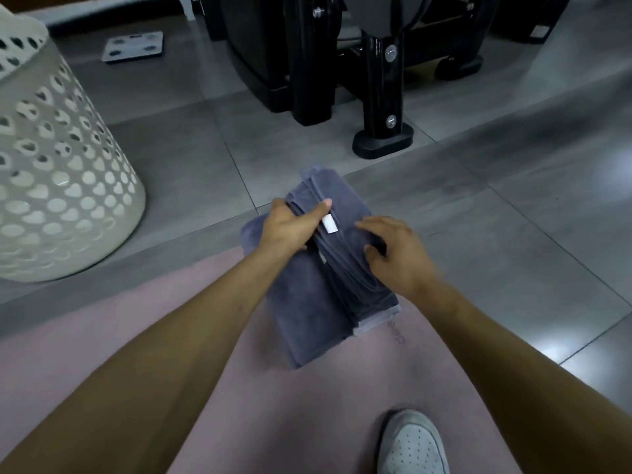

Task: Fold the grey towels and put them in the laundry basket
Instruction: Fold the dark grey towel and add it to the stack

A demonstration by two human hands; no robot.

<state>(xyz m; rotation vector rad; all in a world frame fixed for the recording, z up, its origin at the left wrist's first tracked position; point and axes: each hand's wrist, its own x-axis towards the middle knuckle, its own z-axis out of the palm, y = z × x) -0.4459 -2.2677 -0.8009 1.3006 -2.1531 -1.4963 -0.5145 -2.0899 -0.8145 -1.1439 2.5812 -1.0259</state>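
Observation:
A stack of folded grey towels (pixel 307 302) lies at the far edge of a pink mat (pixel 273 405), partly over the tiled floor. A small white label shows on its upper fold. My left hand (pixel 290 227) grips the stack's left upper side, thumb lying across the top fold. My right hand (pixel 393 254) holds the right side, fingers curled onto the folds. The white perforated laundry basket (pixel 68 186) stands on the floor to the left, about a forearm's length from the towels.
Black exercise machine legs (pixel 379 131) stand on the grey tiles just beyond the towels. A flat bathroom scale (pixel 133 46) lies at the back left. My white shoe (pixel 410 446) rests on the mat at the bottom right.

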